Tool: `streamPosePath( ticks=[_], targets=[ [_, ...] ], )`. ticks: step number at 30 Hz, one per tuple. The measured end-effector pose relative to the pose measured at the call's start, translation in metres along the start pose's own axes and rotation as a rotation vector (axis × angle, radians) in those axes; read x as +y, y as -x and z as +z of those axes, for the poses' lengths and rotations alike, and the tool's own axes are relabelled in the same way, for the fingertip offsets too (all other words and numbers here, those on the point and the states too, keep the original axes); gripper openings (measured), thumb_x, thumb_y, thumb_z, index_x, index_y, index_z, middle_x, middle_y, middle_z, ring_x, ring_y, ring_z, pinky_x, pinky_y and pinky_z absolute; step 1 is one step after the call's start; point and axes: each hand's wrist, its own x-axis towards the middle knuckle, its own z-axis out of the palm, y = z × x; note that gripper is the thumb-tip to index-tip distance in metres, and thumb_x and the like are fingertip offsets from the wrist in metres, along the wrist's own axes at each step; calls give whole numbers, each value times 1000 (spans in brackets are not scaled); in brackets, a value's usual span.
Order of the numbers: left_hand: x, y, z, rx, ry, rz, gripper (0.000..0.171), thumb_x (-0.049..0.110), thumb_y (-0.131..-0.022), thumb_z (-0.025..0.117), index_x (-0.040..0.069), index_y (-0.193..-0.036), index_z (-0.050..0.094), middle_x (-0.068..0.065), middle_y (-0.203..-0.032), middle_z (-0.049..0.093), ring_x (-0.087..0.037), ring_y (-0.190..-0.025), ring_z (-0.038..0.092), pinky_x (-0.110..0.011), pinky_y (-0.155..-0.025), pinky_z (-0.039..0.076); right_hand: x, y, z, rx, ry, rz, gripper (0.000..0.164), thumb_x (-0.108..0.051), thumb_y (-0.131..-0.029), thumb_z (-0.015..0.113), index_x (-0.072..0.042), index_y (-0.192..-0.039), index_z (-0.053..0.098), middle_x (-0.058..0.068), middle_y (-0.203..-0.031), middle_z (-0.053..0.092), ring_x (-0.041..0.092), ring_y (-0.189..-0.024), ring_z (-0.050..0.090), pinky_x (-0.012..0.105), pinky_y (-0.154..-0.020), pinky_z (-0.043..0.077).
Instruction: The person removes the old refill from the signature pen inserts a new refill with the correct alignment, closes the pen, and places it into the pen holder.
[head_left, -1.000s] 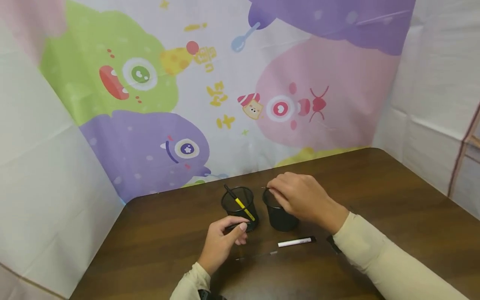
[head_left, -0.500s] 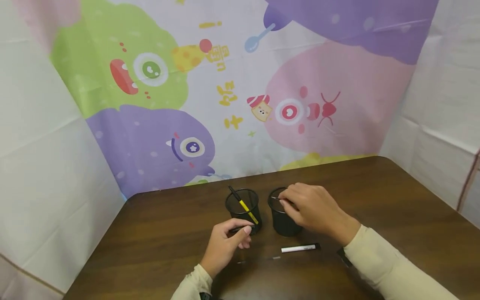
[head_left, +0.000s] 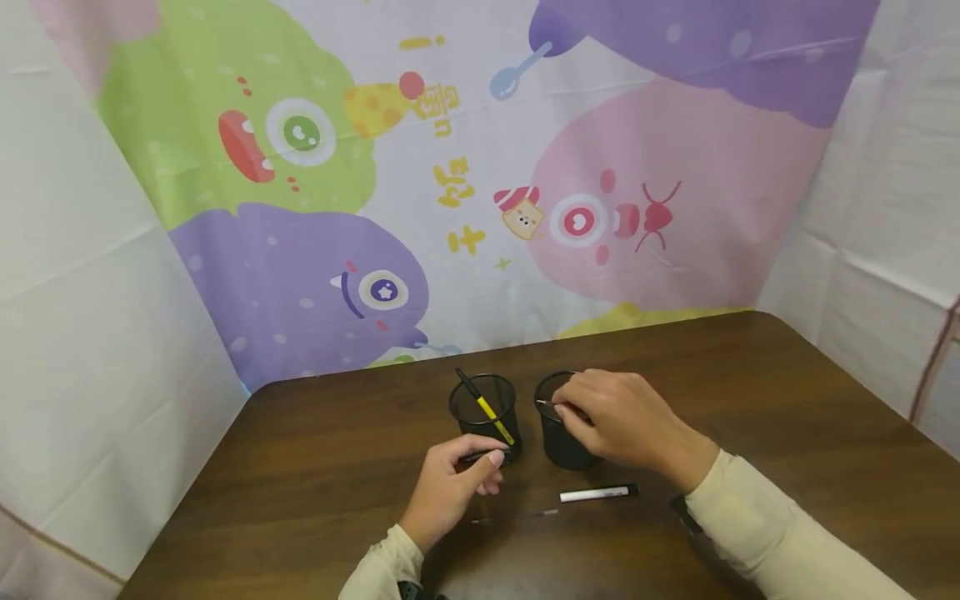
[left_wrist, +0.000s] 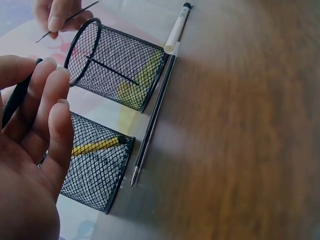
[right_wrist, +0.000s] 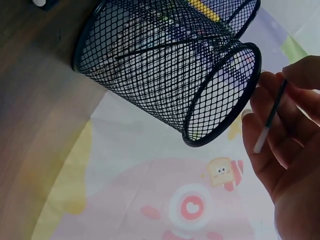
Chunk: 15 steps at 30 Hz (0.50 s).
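Note:
My left hand (head_left: 456, 483) holds a slim black pen-like piece (left_wrist: 19, 97) between thumb and fingers, in front of the left mesh pen cup (head_left: 504, 429). A yellow-and-black pen (head_left: 486, 407) leans in that cup. Over the rim of the right mesh pen cup (head_left: 562, 446), my right hand (head_left: 626, 417) pinches a thin pen refill (right_wrist: 272, 115), dark with a pale end. Another pen refill (left_wrist: 155, 112) lies on the table before the cups, its metal tip showing in the left wrist view. Beside it is a white marker with a black cap (head_left: 597, 493).
The dark wooden table (head_left: 337, 442) ends at a cartoon-print cloth (head_left: 480, 167) behind the cups. Plain white cloth (head_left: 97, 275) hangs along the left side, and more white cloth (head_left: 862, 217) on the right.
The right hand has shifted slightly toward me over the right cup, with more of the refill's end showing. The left hand keeps its grip on the black piece. The head view has swung a little.

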Motion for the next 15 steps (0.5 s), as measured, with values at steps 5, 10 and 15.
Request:
streamPosePath(
  ticks=[5,10,15],
  targets=[
    [-2,3,3,-10,13,-20,22,15,-97,68,-5,-107,71,-9,-75,68,-19,-62,69,-33,-60,60,-3,5,-1,3,14,27,4,-14,-83,73,-15,-85,70,-8,-77,64,8,-64,58,29,-52,51],
    [-2,2,2,-3,10,-24,23,15,-97,68,-6,-107,71,-9,-75,68,-19,-62,69,-33,-60,60,-1,5,-1,8,10,31,4,-14,-83,72,-16,-83,69,-9,-75,62,6,-62,56,28,-51,50],
    [1,-1,0,7,8,-26,23,16,-97,69,-5,-106,71,-10,-74,68,-20,-61,69,-35,-60,60,4,1,-7,-23,5,34,5,-14,-84,72,-18,-82,68,-11,-74,62,4,-61,54,28,-51,49]
  ],
)
